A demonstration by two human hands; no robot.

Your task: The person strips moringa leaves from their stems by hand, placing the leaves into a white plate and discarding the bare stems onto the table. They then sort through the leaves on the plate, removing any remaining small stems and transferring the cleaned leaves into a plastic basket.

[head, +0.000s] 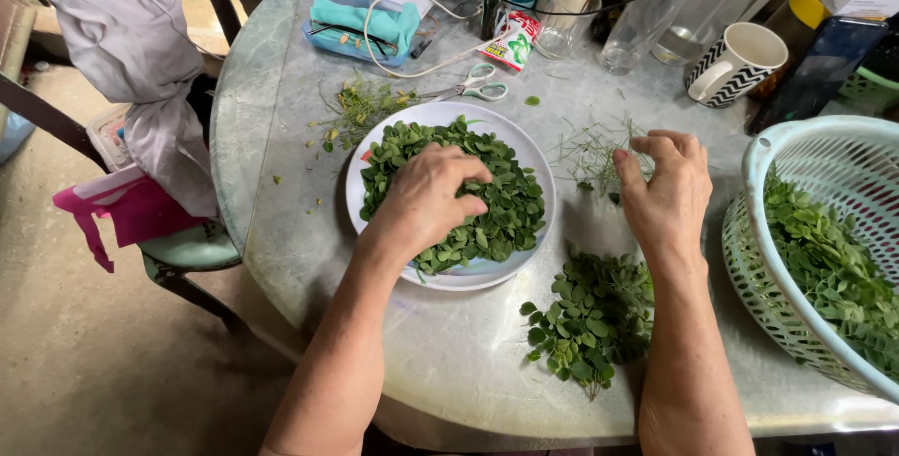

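Resting on the leaves heaped in the white plate near the table's front edge, the left hand is curling its fingers together, while the right hand is pinching bare stems just beside.

The round table has a smooth, faintly glossy stone-like top. The white plate looks glazed and shiny. At right, the pale green basket is slatted plastic. The far mug looks glossy ceramic; the leaves are matt.
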